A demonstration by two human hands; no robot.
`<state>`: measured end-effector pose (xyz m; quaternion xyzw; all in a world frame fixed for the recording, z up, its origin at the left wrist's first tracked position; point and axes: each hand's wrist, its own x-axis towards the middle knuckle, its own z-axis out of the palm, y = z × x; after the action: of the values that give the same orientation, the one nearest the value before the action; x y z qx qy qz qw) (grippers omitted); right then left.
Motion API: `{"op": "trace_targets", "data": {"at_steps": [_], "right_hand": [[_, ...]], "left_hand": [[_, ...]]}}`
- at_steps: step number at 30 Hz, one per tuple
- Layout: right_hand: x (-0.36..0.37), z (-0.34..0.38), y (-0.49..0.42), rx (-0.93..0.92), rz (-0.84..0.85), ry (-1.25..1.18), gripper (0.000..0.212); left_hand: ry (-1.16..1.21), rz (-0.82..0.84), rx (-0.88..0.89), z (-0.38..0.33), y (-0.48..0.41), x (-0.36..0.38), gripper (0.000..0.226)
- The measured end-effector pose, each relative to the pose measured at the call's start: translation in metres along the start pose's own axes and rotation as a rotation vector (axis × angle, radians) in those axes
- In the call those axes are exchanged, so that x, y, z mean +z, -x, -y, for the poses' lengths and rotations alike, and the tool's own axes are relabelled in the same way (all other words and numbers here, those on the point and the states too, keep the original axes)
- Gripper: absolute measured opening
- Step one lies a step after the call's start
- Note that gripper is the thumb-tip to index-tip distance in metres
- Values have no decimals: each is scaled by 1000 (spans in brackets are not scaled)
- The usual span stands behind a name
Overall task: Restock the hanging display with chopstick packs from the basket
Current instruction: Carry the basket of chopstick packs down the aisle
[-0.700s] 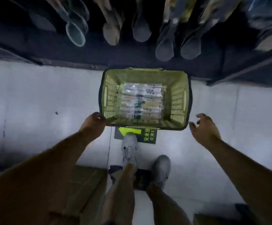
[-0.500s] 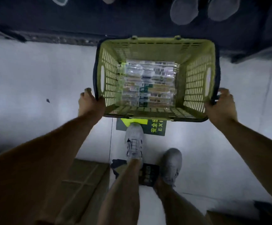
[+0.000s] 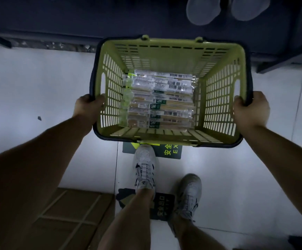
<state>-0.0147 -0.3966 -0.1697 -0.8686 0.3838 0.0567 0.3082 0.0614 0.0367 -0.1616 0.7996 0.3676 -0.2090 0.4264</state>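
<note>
The left trainer [image 3: 144, 170] and right trainer [image 3: 190, 193] are made of light grey mesh, tied with grey laces and marked with dark side accents. The forearms [image 3: 43, 159] and lower legs [image 3: 141, 206] are left bare.

- I see a pale grey tiled floor [image 3: 29, 83], glossy, with a brighter patch of light near the middle.
- A thin tile seam [image 3: 116, 168] runs down it toward me.
- A small dark speck [image 3: 39, 118] lies on the left.
- A dark shelf base [image 3: 56, 20] crosses the top.
- Two rounded grey shapes [image 3: 203, 9] hang there, too blurred to identify.
- A green exit sticker [image 3: 172, 152] is on the floor, and a worn second sticker [image 3: 163, 206] lies nearer.
- A cardboard box [image 3: 70, 219] sits lower left.
- Overall the light is dim.
</note>
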Motion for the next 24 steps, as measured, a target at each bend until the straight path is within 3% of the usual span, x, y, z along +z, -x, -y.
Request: {"op": "trace_targets", "data": {"at_steps": [9,18,24], "right_hand": [[-149,13,105,125,20,-70,22],[-393,66,257,239,-85,-144,16],[-483,77,320,388,-188,-211,16]], "left_hand": [[-153,-20,30,-49,151,-74,44],[-345,60,264,-177,357,-187,50],[-512,143,478,-259,417,-197,42]]}}
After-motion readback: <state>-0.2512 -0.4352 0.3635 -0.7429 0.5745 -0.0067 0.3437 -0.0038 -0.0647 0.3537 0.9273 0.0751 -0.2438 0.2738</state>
